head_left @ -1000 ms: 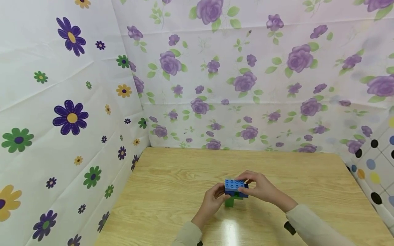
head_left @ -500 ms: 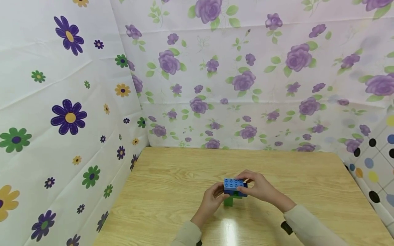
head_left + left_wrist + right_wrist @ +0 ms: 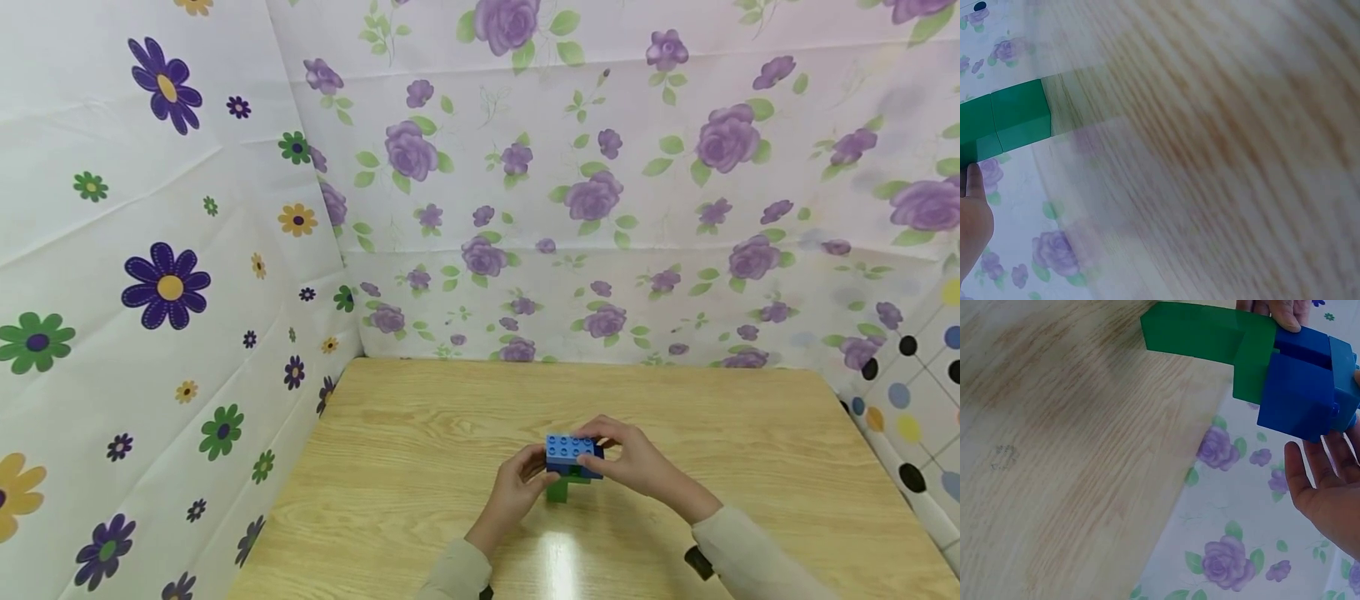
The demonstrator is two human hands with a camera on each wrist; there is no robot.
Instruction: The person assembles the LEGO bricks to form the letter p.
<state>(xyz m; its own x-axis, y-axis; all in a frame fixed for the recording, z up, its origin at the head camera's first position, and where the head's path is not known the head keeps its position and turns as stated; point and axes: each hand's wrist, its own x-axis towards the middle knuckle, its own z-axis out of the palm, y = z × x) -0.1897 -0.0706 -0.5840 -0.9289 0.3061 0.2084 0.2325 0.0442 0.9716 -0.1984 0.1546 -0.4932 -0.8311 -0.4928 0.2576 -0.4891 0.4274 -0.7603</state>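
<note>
A building of toy blocks stands upright on the wooden table, between both hands. Green blocks (image 3: 1194, 328) form its column; the lower ones show in the left wrist view as a green block stack (image 3: 1019, 115). Above them sit dark blue blocks (image 3: 1297, 394), and a light blue studded block (image 3: 568, 447) lies on top. My left hand (image 3: 516, 492) grips the left end of the dark blue layer, thumb on the near side. My right hand (image 3: 637, 461) pinches the light blue block, thumb in front and fingers behind; the fingers partly hide its right end.
The wood-grain table (image 3: 420, 417) reaches back to a purple-rose cloth (image 3: 675, 208). A flowered cloth (image 3: 247, 275) hangs along the left side, and a dotted cloth (image 3: 926, 417) borders the right. A dark wrist device (image 3: 699, 562) shows under the right sleeve.
The head view shifts very slightly. Both hands keep the same hold on the block building, which stays in place.
</note>
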